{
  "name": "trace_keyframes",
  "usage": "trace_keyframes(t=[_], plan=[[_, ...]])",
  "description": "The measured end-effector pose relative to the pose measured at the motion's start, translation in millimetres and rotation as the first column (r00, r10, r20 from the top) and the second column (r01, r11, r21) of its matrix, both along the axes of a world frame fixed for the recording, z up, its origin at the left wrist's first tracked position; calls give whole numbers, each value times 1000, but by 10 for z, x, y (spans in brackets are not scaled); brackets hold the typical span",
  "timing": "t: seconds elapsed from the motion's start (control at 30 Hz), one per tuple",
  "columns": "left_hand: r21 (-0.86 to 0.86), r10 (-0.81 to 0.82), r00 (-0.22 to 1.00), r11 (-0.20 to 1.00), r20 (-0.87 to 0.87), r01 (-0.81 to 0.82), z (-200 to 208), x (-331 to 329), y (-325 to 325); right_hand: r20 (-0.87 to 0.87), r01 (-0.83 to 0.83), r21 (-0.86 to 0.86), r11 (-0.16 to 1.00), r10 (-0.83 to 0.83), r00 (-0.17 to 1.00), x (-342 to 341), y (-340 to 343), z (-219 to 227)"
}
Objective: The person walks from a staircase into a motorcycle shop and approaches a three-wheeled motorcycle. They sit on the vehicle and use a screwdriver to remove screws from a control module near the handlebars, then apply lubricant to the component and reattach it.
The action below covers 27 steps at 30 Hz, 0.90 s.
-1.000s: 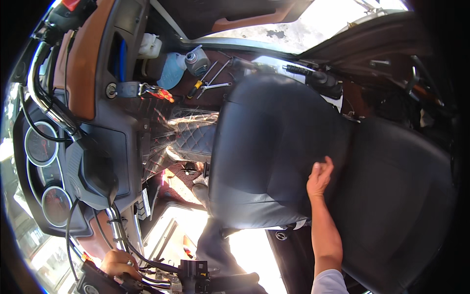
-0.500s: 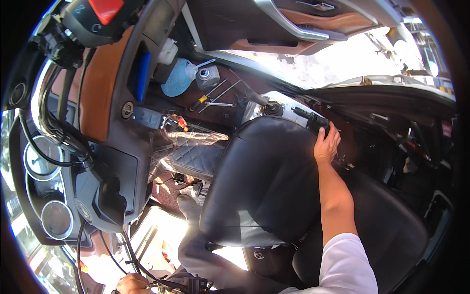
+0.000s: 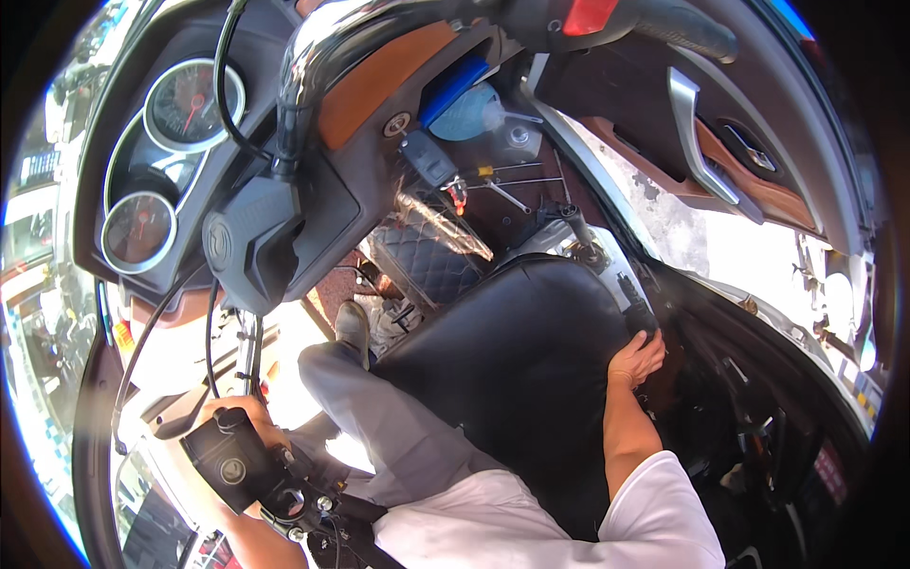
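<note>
My right hand is closed around the end of a black handbrake lever beside the black seat. In front of that lever, a gear lever rises from a pale metal plate. At lower left my left hand is wrapped at the handlebar's left end, partly hidden behind a black round housing. A dark curved lever sticks out past its fingers. The grip itself is hidden. A chrome handlebar tube runs to the other side, ending in a black grip with a red switch.
Two round gauges sit in the dashboard at left. A key with a red tag hangs below the panel. On the floor lie a wrench and a grey container. The side door stands open.
The view has swung, so the handlebar and dashboard sit higher and further right. My left hand and my leg show more fully. My right hand stays at the handbrake lever.
</note>
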State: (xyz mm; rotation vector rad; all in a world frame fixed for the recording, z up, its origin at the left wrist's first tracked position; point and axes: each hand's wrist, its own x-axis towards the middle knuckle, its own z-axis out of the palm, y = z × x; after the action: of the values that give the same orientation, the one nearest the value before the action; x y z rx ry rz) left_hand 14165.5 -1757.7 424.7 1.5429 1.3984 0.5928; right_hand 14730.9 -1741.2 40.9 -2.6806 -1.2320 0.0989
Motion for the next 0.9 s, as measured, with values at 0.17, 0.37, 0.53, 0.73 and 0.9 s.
trace_keyframes(t=[0.17, 0.37, 0.53, 0.73, 0.9], plan=[[159, 220, 964, 968, -147, -197, 5, 213, -116, 44, 65, -84, 994, -62, 997, 106, 2, -118], [152, 286, 957, 945, 48, -290, -194, 88, -543, 48, 14, -73, 997, -10, 999, 217, -94, -252], [177, 587, 809, 796, 11, -579, -203, 266, -638, 48, -72, -39, 997, 74, 996, 342, -76, -411], [656, 687, 725, 525, 51, -543, 147, 749, -944, 81, -64, -78, 995, 71, 994, 330, 30, -513], [858, 694, 719, 354, 26, -373, -95, 1162, -1326, -221, -180, -321, 930, 111, 969, 497, 359, 174]])
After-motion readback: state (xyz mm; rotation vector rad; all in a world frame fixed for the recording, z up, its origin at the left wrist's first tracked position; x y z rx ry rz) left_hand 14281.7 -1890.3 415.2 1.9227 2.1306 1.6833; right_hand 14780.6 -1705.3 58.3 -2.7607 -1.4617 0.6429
